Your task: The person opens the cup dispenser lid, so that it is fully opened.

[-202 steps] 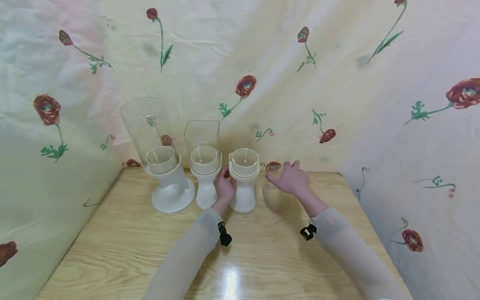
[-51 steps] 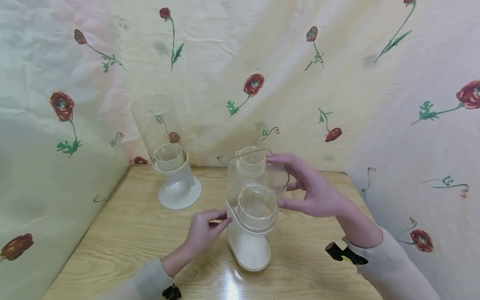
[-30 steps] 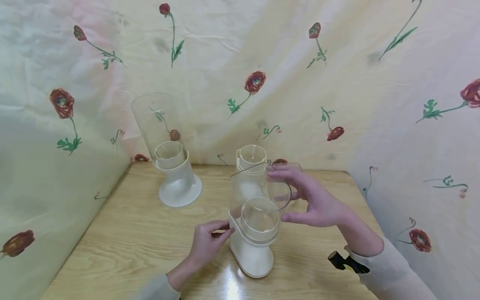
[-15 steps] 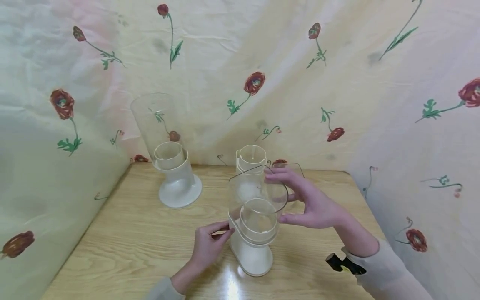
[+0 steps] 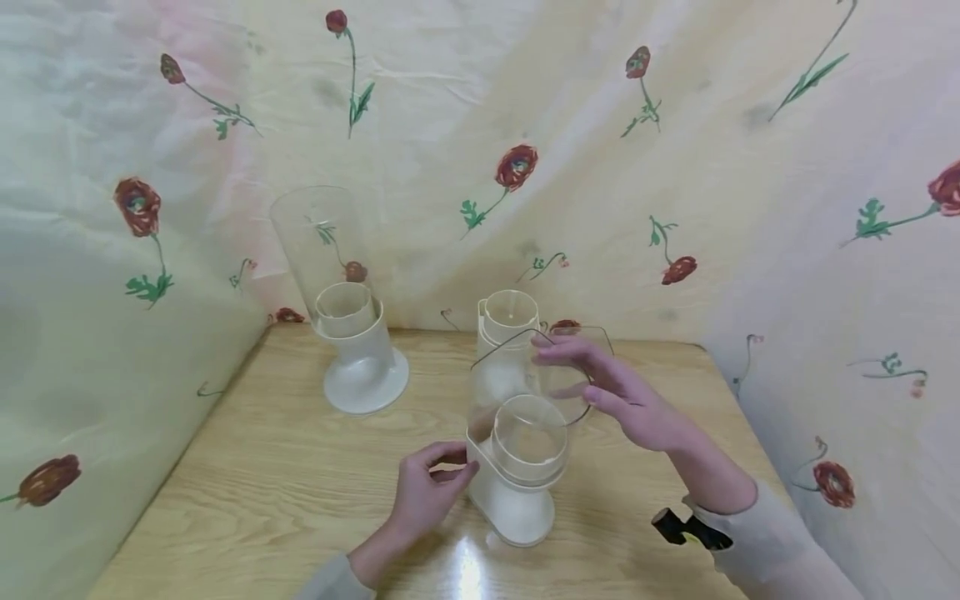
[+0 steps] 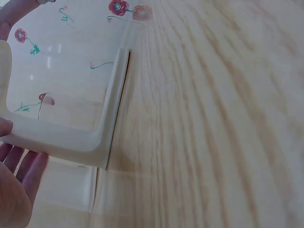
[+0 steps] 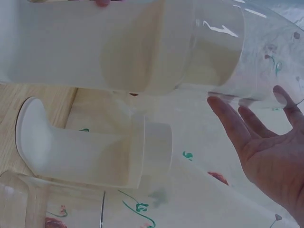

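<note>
A white stand [image 5: 517,512] with a round cup-like collar [image 5: 528,437] and a clear plastic container [image 7: 266,47] on top is near the middle of the table. My left hand [image 5: 431,492] pinches the stand's white side edge, thumb on one face and fingers on the other, as the left wrist view shows. My right hand [image 5: 637,408] is at the clear container's upper right, its spread fingers against the clear wall and the thumb near the rim. Behind is a second white stand [image 7: 90,154] with no clear container on it.
A round-based white stand [image 5: 367,375] with a tall clear cylinder [image 5: 322,233] stands at the back left. Another clear container [image 5: 596,333] is at the back right, partly behind my right hand. Flowered cloth [image 5: 420,108] surrounds the wooden table [image 5: 315,492].
The stand with the clear container, earlier in the middle of the back row, is now forward, with both hands at it. My right thumb has just moved up from the collar towards the rim.
</note>
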`<state>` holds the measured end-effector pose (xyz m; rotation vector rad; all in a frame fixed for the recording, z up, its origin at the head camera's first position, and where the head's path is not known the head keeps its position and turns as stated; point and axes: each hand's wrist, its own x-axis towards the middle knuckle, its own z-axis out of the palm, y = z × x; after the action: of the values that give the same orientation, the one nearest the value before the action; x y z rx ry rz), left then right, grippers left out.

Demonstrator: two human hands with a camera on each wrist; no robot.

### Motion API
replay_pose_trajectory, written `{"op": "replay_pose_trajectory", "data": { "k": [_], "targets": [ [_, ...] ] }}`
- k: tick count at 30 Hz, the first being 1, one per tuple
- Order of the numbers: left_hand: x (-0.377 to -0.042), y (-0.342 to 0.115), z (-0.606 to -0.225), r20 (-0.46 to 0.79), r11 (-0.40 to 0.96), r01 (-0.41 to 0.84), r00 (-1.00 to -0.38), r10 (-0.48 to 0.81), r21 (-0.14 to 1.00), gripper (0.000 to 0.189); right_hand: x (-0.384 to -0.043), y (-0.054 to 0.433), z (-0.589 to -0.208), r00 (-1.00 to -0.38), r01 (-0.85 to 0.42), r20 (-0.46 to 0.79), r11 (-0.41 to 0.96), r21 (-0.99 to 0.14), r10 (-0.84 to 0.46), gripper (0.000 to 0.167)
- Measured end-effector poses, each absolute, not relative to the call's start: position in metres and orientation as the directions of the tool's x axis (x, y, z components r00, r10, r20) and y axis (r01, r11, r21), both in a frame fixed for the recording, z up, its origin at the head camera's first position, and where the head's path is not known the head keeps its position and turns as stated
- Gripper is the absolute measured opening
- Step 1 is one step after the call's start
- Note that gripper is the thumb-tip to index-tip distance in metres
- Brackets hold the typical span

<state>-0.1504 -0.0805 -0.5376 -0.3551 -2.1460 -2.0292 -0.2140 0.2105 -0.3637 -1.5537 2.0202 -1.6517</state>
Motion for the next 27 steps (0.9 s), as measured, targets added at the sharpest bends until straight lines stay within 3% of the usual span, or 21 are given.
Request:
{"op": "replay_pose_trajectory", "data": {
  "k": [3,6,11,17,21,27],
  "targets": [
    [-0.15,-0.081,-0.538,0.27,0.061,0.277,-0.957,0.105,0.959,0.031,-0.214,0.212,-0.356,-0.497,-0.609,0.437,-0.057,-0.791,-0.749,0.057],
    [-0.15,-0.081,-0.538,0.269,0.078,0.284,-0.95,0.159,0.956,0.042,-0.21,0.212,-0.349,-0.572,-0.619,0.403,0.054,-0.783,-0.715,0.056],
    [-0.149,-0.079,-0.538,0.275,0.085,0.294,-0.943,0.188,0.952,0.041,-0.203,0.208,-0.343,-0.681,-0.612,0.383,0.197,-0.766,-0.624,0.037],
    [-0.15,-0.081,-0.537,0.276,0.079,0.3,-0.934,0.227,0.951,0.042,-0.205,0.205,-0.338,-0.704,-0.53,0.298,0.198,-0.825,-0.644,0.033],
    [-0.156,-0.088,-0.535,0.314,0.085,0.351,-0.904,0.291,0.932,0.057,-0.205,0.208,-0.336,-0.722,-0.497,0.249,0.234,-0.836,-0.646,0.037],
    [-0.181,-0.097,-0.526,0.349,0.007,0.392,-0.826,0.442,0.92,0.081,-0.205,0.211,-0.34,-0.7,-0.55,0.294,0.228,-0.803,-0.651,0.04]
  ]
}}
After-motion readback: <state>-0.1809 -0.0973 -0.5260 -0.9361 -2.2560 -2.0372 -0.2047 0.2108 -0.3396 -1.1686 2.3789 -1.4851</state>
